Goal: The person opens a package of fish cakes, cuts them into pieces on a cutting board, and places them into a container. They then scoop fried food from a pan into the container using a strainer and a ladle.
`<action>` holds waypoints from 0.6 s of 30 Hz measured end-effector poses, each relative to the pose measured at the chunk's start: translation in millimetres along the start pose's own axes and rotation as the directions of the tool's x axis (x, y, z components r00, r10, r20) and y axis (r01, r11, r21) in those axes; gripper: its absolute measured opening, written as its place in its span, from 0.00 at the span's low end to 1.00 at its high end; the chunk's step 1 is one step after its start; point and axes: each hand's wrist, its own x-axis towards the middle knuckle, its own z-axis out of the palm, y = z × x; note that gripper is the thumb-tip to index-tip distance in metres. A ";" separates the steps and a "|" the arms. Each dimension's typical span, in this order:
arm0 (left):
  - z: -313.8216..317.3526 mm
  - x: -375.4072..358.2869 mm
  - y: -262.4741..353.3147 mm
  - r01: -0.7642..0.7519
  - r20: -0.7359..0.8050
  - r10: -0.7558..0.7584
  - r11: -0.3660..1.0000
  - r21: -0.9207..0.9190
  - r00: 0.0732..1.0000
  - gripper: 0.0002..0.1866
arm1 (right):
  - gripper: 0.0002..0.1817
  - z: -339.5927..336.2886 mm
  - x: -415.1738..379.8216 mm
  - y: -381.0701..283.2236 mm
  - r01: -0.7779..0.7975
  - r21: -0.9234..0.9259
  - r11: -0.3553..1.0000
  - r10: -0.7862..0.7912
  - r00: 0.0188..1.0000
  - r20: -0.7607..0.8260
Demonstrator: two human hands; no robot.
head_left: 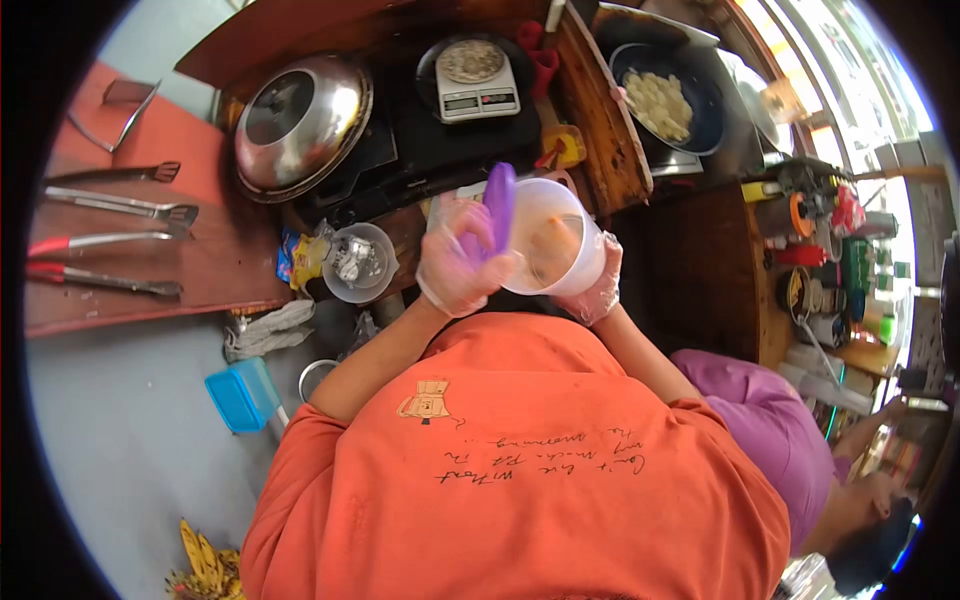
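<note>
My left hand [455, 272], in a clear plastic glove, grips a purple lid [500, 205] that is tilted on edge beside the container's mouth. A translucent white plastic container [580, 262] is in my right hand [598, 292], also gloved, which wraps its lower right side. The container leans toward me, and something orange-brown shows inside it; I cannot make out what. Just beyond my hands, a digital kitchen scale [478, 100] sits on the black stove and carries a round dish [470, 62].
A domed metal pot lid [305, 125] covers the left burner. Several tongs [120, 205] lie on the red table. A clear bowl [360, 262] stands left of my hands, and a pan of pale pieces [660, 105] at the back right. A person in purple [760, 430] is close on my right.
</note>
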 end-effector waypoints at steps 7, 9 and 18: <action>-20.2 -5.0 -57.6 0.457 0.112 -0.717 0.307 -0.835 0.688 0.30 | 0.48 -12.4 -26.0 -18.9 0.038 0.211 0.977 -0.036 0.999 -0.014; -19.6 -14.6 -90.4 0.506 0.205 -0.775 0.166 -0.847 0.597 0.33 | 0.48 -30.4 -39.9 -26.1 0.044 0.240 0.970 -0.057 0.997 0.044; 72.1 -19.6 -201.7 0.726 0.484 -0.828 -0.145 -0.672 0.283 0.41 | 0.49 -60.6 -111.8 -40.5 0.327 0.050 0.944 -0.316 0.937 -0.149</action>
